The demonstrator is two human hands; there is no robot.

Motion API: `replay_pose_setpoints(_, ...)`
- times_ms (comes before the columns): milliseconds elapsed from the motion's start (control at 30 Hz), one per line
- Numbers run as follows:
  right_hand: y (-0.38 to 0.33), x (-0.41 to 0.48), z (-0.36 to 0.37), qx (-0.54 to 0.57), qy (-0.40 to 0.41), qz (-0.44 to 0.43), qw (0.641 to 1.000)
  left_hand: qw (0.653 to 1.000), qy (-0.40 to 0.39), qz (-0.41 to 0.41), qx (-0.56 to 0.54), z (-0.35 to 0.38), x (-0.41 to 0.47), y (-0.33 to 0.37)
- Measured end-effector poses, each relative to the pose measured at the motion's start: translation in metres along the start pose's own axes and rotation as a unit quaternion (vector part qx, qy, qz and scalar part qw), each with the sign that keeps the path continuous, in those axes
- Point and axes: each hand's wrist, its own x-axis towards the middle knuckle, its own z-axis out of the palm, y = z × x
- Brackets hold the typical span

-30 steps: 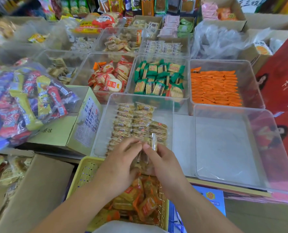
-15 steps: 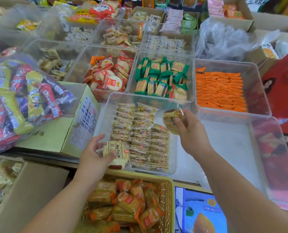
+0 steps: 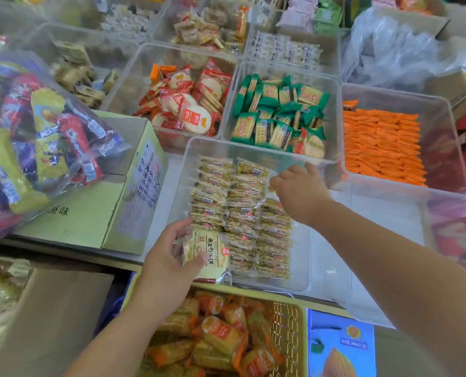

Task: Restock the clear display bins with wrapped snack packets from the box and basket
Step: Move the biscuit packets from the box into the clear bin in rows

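The right hand had been lowered into the bin, its hold unclear; a packet was still pinched by the left hand.

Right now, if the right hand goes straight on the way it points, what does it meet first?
Likely the rear packets in the clear bin, then its far wall; the right hand may pass above them.

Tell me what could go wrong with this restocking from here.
1. The left hand grips its packet by one side at the clear bin's near wall; it could slip into the basket below.
2. The right hand reaches low over the stacked rows; a brush might knock them out of line.
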Motion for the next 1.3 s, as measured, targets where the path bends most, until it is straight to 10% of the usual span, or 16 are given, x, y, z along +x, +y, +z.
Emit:
replay_pose_setpoints(600,-0.023,0.036,0.027,0.131,-0.209,0.058,0.967,0.997,0.033,-0.023,-0.067,-0.001,0.0,0.009)
replay_pose_setpoints(767,-0.033,-0.003,0.005,0.172,-0.063,0.1,0.978,0.987,0.033,-0.081,-0.134,-0.007,-0.003,0.018)
replay_pose_setpoints(1000,-0.075,-0.105,-0.021,0.353,0.058,-0.12,0.926,0.948,0.008,-0.173,-0.265,0.005,-0.003,0.035)
replay_pose_setpoints(1300,-0.065,-0.134,-0.029,0.44,0.194,-0.097,0.871,0.986,0.024,-0.136,-0.09,0.033,-0.009,0.05)
